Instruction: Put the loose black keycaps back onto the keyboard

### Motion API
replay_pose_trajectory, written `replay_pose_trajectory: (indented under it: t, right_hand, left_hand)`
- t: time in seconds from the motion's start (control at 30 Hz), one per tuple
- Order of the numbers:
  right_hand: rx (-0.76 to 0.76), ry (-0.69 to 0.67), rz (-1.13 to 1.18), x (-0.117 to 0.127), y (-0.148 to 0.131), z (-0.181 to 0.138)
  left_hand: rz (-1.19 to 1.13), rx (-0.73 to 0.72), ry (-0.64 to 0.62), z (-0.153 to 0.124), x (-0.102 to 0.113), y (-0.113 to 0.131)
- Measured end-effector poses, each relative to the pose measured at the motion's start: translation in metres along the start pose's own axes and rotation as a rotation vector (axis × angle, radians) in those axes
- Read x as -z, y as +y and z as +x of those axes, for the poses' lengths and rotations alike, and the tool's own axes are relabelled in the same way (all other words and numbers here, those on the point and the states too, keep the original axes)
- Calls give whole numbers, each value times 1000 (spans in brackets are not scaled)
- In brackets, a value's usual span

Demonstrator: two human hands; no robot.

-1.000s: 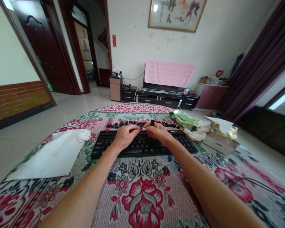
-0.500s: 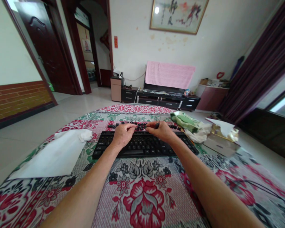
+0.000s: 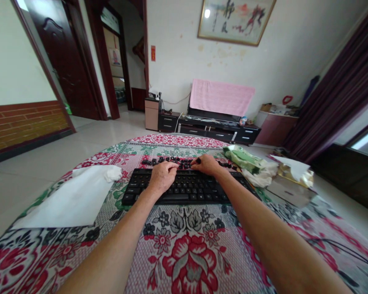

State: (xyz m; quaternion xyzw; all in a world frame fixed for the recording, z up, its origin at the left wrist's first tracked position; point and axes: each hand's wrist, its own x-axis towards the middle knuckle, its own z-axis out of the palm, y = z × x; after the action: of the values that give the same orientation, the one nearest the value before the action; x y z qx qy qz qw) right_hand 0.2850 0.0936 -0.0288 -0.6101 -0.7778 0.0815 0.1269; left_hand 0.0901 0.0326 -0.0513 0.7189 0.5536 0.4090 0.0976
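A black keyboard lies on the flowered tablecloth in front of me. Along its far edge are scattered many small loose black keycaps. My left hand rests over the keyboard's upper left part, its fingers curled together at the near side of the keycaps; anything in them is hidden. My right hand is bent over the keyboard's far edge, right of the middle, with fingers closed. A small dark piece shows at its fingertips, too small to name.
A white sheet with a crumpled tissue lies at left. At right are a green plastic packet, crumpled white wrapping and a tissue box. A black cable runs along the right side.
My view has shifted slightly. The right hand has turned over more and its fingers have drawn closer together; the dark thin tool seen in it earlier is mostly hidden. The left hand's fingers have curled in.
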Motion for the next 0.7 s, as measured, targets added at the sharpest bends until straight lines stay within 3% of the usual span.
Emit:
replay_pose_trajectory:
  t: [0.23, 0.43, 0.6, 0.7]
  right_hand:
    - [-20, -9, 27, -4, 4, 8]
    - [-19, 65, 181, -8, 8, 7]
    - [-131, 231, 579, 1, 14, -8]
    - [-220, 213, 983, 13, 16, -22]
  left_hand:
    - [1, -12, -6, 0, -1, -2]
    - [7, -15, -9, 0, -1, -3]
    - [3, -13, -6, 0, -1, -2]
    - [13, -25, -9, -1, -1, -3]
